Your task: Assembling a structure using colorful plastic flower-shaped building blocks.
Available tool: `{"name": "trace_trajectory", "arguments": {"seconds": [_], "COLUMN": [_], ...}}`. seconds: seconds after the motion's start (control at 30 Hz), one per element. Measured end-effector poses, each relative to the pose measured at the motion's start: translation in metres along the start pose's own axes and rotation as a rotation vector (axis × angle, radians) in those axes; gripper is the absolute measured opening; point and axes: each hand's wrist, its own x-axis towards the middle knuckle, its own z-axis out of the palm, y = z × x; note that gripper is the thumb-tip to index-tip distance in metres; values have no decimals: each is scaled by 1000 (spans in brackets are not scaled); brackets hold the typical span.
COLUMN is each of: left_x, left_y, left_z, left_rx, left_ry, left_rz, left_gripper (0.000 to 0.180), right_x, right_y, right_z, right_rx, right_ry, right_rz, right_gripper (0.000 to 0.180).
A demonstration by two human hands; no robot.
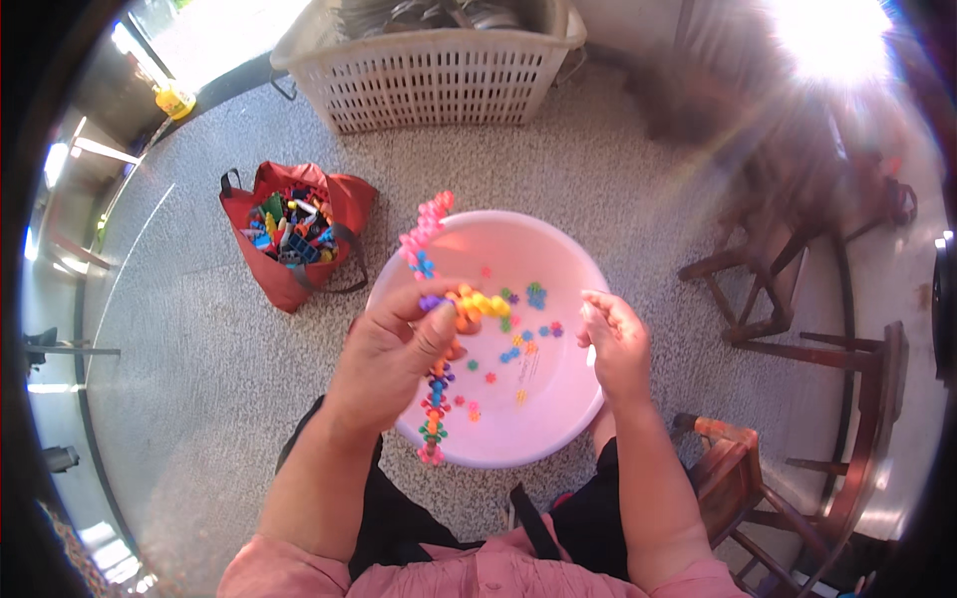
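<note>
My left hand is closed around a chain of small flower-shaped plastic linking pieces. Pink and blue pieces stick up beyond the fingers, a yellow and orange stretch points right, and a multicoloured length hangs below the hand. Over the right side of a pink plastic basin, my right hand has its fingertips pinched together; whatever they may hold is too small to make out. Loose flower pieces in blue, green, orange, yellow and red lie scattered on the basin's bottom, partly hidden by the left hand and the chain.
A red cloth bag full of mixed toy pieces stands on the speckled floor left of the basin. Beyond it is a white slatted crate with metal items inside. Wooden chairs stand at the right. Bright light glares at the upper right.
</note>
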Motion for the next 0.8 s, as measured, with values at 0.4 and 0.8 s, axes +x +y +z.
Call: {"name": "trace_trajectory", "arguments": {"seconds": [0.4, 0.8], "left_x": [-19, -36], "left_y": [21, 11], "left_z": [-36, -71], "left_rx": [-122, -226], "left_ry": [205, 296], "left_rz": [256, 131], "left_gripper": [34, 30], "right_x": [18, -16], "right_y": [234, 278], "right_z": [62, 191], "right_rx": [-755, -1019], "right_ry": [-448, -777], "right_rz": [231, -64], "right_gripper": [37, 43]}}
